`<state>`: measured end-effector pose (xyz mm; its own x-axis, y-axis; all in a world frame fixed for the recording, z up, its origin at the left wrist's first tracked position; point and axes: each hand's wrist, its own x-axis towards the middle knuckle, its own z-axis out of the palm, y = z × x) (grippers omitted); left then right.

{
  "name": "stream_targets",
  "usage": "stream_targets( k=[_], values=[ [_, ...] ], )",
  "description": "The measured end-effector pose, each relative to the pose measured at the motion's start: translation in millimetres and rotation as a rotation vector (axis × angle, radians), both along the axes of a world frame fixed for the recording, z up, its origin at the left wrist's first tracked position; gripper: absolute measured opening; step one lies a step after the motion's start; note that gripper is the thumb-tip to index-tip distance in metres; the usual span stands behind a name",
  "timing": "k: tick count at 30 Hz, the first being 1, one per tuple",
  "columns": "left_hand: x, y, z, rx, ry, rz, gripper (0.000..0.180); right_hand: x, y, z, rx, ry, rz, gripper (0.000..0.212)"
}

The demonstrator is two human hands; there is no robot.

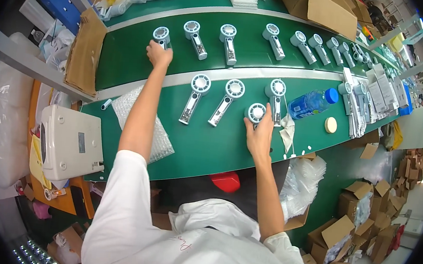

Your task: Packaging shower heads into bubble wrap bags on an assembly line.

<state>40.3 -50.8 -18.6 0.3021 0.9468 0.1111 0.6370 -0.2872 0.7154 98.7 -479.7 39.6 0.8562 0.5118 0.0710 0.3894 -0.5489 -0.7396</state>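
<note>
On the far green strip, my left hand (158, 54) is closed round the handle of a pale blue-grey handheld fan (161, 33), whose round grille faces up. My right hand (260, 136) grips another handheld fan (256, 112) on the near green worktop, hiding most of its handle. Just behind that one lies a similar fan (277, 88), partly covered by my right fingers. Two more fans lie left of my right hand, one (200, 84) beside the other (235, 89), their handles showing parts inside.
Several more fans line the far strip (126, 69) to the right. A blue bottle (307, 104), white cloth (287, 131) and round cream lid (330, 125) are on my right. Bubble wrap (158, 140) and a beige machine (72, 142) are on my left. Cardboard boxes (330, 238) crowd the right floor.
</note>
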Motion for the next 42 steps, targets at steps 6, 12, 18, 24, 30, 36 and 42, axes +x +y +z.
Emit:
stream_targets(
  k=[6, 12, 18, 24, 30, 36, 42],
  values=[
    [-44, -67, 68, -0.009, -0.247, -0.096, 0.058, -3, 4, 15, -0.039, -0.312, 0.016, 0.071],
    [-127, -303, 134, 0.136, -0.353, -0.499, 0.046, -95, -7, 78, 0.735, 0.936, 0.288, 0.063],
    [-191, -339, 147, 0.049, -0.196, -0.786, 0.041, -114, -47, 31, 0.602, 1.091, 0.167, 0.059],
    [-240, -244, 101, 0.288, 0.358, -0.676, 0.026, -100, -62, 40, 0.338, 1.192, 0.119, 0.057],
    [-243, -240, 96, 0.251, 0.270, -0.736, 0.021, -101, -58, 30, 0.429, 1.028, 0.328, 0.057],
    [-247, -235, 86, 0.362, 0.238, -0.664, 0.017, -104, -39, 40, 0.512, 1.144, 0.335, 0.058],
    [-253, -235, 123, 0.267, 0.111, -0.502, 0.014, -94, -52, 38, 0.501, 1.152, 0.326, 0.060]
  ],
)
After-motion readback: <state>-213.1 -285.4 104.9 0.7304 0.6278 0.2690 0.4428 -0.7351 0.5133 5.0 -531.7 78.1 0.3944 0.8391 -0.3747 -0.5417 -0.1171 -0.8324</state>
